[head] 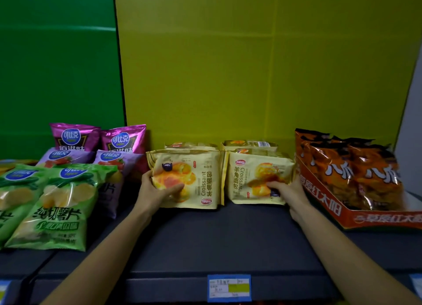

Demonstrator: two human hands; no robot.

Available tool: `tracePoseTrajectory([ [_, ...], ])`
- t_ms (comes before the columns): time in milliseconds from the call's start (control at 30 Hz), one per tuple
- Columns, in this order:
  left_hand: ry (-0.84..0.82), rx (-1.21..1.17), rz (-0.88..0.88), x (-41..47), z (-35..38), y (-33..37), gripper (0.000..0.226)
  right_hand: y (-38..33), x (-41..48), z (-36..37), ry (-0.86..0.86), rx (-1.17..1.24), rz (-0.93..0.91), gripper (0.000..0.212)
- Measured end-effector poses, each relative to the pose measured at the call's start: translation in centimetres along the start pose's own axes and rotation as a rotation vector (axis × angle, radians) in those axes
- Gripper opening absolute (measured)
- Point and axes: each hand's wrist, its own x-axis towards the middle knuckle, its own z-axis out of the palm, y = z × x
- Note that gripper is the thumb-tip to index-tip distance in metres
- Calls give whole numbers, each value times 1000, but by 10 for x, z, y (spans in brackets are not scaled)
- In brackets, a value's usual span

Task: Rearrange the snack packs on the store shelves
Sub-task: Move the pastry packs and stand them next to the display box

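Observation:
Two yellow croissant packs lie side by side in the middle of the dark shelf (219, 236). My left hand (155, 190) grips the left croissant pack (201, 181) at its left edge, thumb on top. My right hand (287, 191) holds the right croissant pack (246, 174) at its lower right corner, fingers on its face. More croissant packs (249, 144) are stacked behind both, partly hidden.
Green chip bags (61, 204) lie at the left, with purple bags (114, 161) and pink bags (123, 138) behind them. An orange carton (338, 211) of orange snack bags (356, 167) stands at the right. A blue price tag (229, 287) is on the shelf's front edge.

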Motion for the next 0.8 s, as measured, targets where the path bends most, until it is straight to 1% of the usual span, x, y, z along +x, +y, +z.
tracePoseTrajectory([
  [67, 11, 37, -7, 5, 1, -2, 86, 4, 4, 2, -42, -5, 10, 90],
  [100, 18, 49, -1, 8, 2, -3, 84, 6, 6, 4, -49, -8, 19, 87],
  [200, 28, 71, 24, 16, 6, -7, 77, 10, 11, 9, -13, -8, 39, 72],
  [267, 39, 106, 42, 21, 7, -11, 77, 12, 12, 12, 4, -7, 28, 73],
  [333, 41, 134, 53, 25, 6, -15, 86, 15, 13, 13, 6, -25, 13, 79],
  [400, 27, 139, 51, 29, 5, -20, 102, 17, 14, 15, -6, -55, 12, 87],
  [467, 13, 147, 45, 33, 5, -25, 109, 19, 14, 16, -20, -81, 8, 93],
  [533, 10, 182, 64, 31, 6, -24, 105, 19, 15, 17, -31, -107, -1, 93],
  [600, 16, 231, 96, 28, 8, -21, 95, 19, 14, 16, -43, -126, -12, 92],
  [700, 11, 274, 139, 26, 10, -21, 82, 18, 13, 16, -53, -152, -29, 96],
  [800, 13, 307, 158, 23, 8, -21, 79, 17, 12, 14, -11, -185, -48, 98],
])
